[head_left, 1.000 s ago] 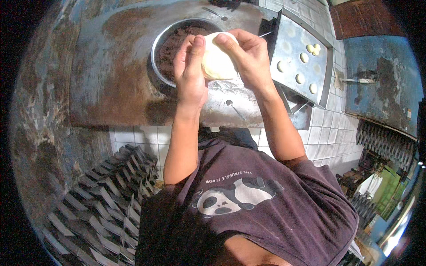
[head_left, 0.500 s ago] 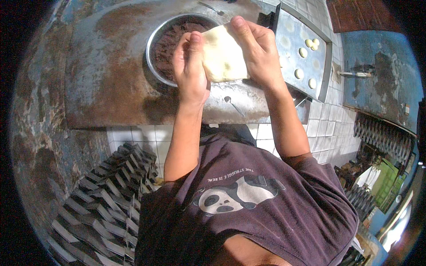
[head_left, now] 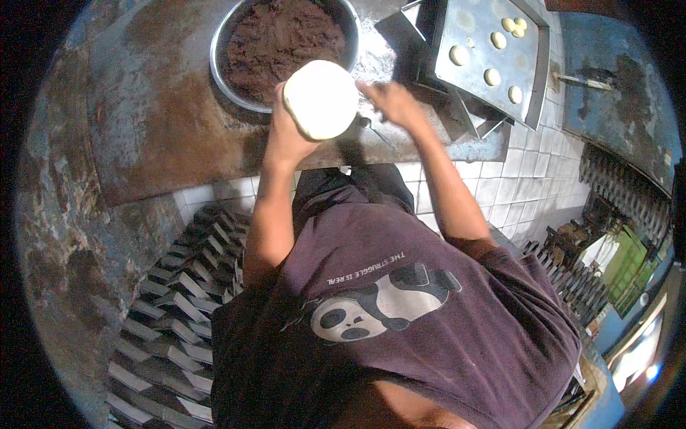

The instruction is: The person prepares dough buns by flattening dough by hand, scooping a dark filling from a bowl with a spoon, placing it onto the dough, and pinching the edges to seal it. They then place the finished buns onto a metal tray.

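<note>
Rust-stained table [head_left: 153,146] is being used as support; shiny round bowl [head_left: 216,68] of crumbly brown mix [head_left: 279,43] is being kept close, presumably for reach. Smooth, pale dough disc [head_left: 321,100] is being held near the bowl by left hand [head_left: 284,143], fingers mostly hidden beneath, probably against sagging. Right hand [head_left: 395,106] is being held beside it, blurred; openness, grip can't be told.

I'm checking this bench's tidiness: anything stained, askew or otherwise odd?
Yes: the worktop has brown blotches, like rust or stains, and three dough pieces crowd together on the baking tray while others lie apart. The dough round in the left hand looks intact.
</note>
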`<action>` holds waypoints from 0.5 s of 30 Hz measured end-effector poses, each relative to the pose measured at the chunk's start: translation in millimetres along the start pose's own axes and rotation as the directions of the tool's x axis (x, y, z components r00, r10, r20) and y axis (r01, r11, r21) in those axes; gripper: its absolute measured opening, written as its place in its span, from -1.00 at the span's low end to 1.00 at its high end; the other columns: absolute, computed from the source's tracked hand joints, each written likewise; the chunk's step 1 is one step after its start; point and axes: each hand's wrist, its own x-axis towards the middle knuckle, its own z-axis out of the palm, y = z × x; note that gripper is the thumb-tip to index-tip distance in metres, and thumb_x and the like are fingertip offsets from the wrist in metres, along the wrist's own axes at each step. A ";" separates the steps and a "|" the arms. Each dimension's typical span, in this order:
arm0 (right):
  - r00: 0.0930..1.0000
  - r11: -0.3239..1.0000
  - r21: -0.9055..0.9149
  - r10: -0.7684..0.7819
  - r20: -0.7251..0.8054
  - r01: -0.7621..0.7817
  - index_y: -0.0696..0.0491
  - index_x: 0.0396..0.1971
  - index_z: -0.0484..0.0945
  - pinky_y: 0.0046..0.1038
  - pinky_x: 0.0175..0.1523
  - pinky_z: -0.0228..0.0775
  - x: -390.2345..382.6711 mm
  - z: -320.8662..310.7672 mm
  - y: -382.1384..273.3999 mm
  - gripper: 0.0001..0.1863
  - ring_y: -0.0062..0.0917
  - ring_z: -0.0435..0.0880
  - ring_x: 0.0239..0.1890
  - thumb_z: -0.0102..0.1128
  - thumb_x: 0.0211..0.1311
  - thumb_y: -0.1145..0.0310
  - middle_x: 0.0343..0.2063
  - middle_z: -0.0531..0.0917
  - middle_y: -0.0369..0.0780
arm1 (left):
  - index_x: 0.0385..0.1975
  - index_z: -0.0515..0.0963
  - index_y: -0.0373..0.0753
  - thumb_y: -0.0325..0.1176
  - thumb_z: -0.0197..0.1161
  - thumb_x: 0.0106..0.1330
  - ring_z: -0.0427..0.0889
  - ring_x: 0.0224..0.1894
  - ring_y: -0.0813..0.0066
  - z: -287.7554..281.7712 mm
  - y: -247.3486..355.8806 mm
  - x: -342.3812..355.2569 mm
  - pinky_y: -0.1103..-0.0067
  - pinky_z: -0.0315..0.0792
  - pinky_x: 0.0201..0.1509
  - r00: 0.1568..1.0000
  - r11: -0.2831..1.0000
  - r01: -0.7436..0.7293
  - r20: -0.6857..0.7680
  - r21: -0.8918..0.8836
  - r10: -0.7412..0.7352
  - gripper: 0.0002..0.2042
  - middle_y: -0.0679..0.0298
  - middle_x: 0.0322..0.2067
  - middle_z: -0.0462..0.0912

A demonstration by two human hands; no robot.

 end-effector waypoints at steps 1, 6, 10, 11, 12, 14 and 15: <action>0.997 0.915 -0.403 -0.044 -0.068 0.013 0.22 -0.09 0.64 -0.10 -0.03 0.64 15.9 53.0 60.4 -0.38 -0.02 0.77 -0.11 0.00 0.49 -0.13 -0.02 0.68 0.15 | 0.13 0.49 -0.34 -0.47 0.58 0.05 0.72 -0.04 0.18 -6.0 -6.7 -3.9 0.34 0.59 0.08 0.997 0.973 0.076 -0.037 0.220 -0.069 -0.40 0.09 -0.06 0.70; 0.943 0.834 -0.540 -0.260 -0.205 0.113 0.11 0.03 0.42 -0.05 -0.03 0.63 -7.1 159.6 149.1 -0.71 -0.06 0.72 -0.05 0.13 0.37 0.38 0.00 0.61 -0.02 | 0.20 0.43 -0.37 -0.44 0.54 0.13 0.66 0.07 0.05 -55.5 -85.5 -36.3 0.31 0.52 0.21 0.981 0.956 0.178 -0.118 0.234 -0.153 -0.38 -0.04 0.02 0.65; 0.903 0.907 -0.070 -0.420 -0.091 0.415 0.07 0.03 0.44 -0.08 -0.04 0.58 -3.8 107.6 77.8 -0.71 0.02 0.69 -0.12 0.20 0.38 0.35 -0.17 0.65 0.07 | 0.15 0.48 -0.35 -0.34 0.49 0.23 0.67 0.08 0.13 -105.5 -177.0 -107.4 0.33 0.52 0.20 0.843 0.865 0.500 -0.252 0.041 -0.475 -0.48 0.02 0.01 0.68; 0.849 0.867 -0.085 -0.498 -0.179 0.491 0.06 0.02 0.45 -0.10 -0.08 0.56 2.7 87.9 50.4 -0.73 0.05 0.69 -0.16 0.21 0.40 0.37 -0.26 0.65 0.08 | 0.15 0.49 -0.34 -0.33 0.49 0.23 0.67 0.08 0.17 -108.4 -173.6 -108.1 0.34 0.52 0.19 0.827 0.851 0.525 -0.237 0.002 -0.509 -0.49 0.04 0.01 0.68; 0.780 0.821 -0.103 -0.567 -0.264 0.562 0.05 0.02 0.45 -0.12 -0.11 0.54 11.2 70.4 24.1 -0.74 0.08 0.68 -0.20 0.22 0.41 0.39 -0.36 0.66 0.09 | 0.15 0.50 -0.33 -0.32 0.49 0.24 0.67 0.08 0.20 -112.8 -168.3 -107.9 0.35 0.51 0.18 0.811 0.835 0.549 -0.221 -0.032 -0.542 -0.49 0.07 0.01 0.69; 0.682 0.795 -0.130 -0.581 -0.444 0.592 0.03 -0.02 0.52 -0.11 -0.12 0.56 51.6 41.4 -12.0 -0.77 0.09 0.69 -0.21 0.25 0.38 0.37 -0.23 0.67 0.03 | 0.16 0.50 -0.31 -0.33 0.49 0.24 0.66 0.09 0.27 -115.8 -110.6 -75.9 0.39 0.50 0.18 0.806 0.806 0.584 -0.184 0.093 -0.563 -0.50 0.11 0.02 0.68; 0.697 0.811 -0.208 -0.578 -0.425 0.546 0.00 0.05 0.52 -0.08 -0.07 0.58 69.7 25.9 -32.0 -0.72 0.08 0.68 -0.13 0.20 0.37 0.37 -0.10 0.65 0.01 | 0.16 0.50 -0.31 -0.33 0.50 0.24 0.66 0.08 0.30 -117.1 -112.8 -78.5 0.41 0.50 0.17 0.809 0.816 0.576 -0.177 0.047 -0.561 -0.49 0.12 0.03 0.68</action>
